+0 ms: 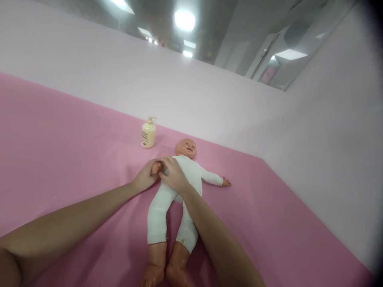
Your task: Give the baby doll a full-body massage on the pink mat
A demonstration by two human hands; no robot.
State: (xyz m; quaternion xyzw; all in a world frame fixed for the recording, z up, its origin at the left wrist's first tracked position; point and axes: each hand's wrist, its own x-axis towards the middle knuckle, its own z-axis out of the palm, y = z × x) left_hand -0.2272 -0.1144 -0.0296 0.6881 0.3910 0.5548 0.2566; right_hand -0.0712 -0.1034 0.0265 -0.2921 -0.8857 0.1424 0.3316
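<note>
A baby doll point(191, 171) with a white cloth body lies on its back, its head away from me and its feet toward me. My left hand point(146, 175) is curled round the doll's arm on the left side, near the small plastic hand. Closed on the same arm from the other side is my right hand point(173, 173), its wrist passing over the doll's belly. The doll's small hand point(157, 167) shows between my two hands; most of that arm is hidden. Its other arm point(213, 177) stretches out to the right, untouched.
A cream pump bottle point(148, 134) stands upright left of the doll's head. Everything rests on a pink padded surface point(74, 151). A pale wall point(209, 99) rises behind it and at the right, with a reflective glass panel point(227, 36) above.
</note>
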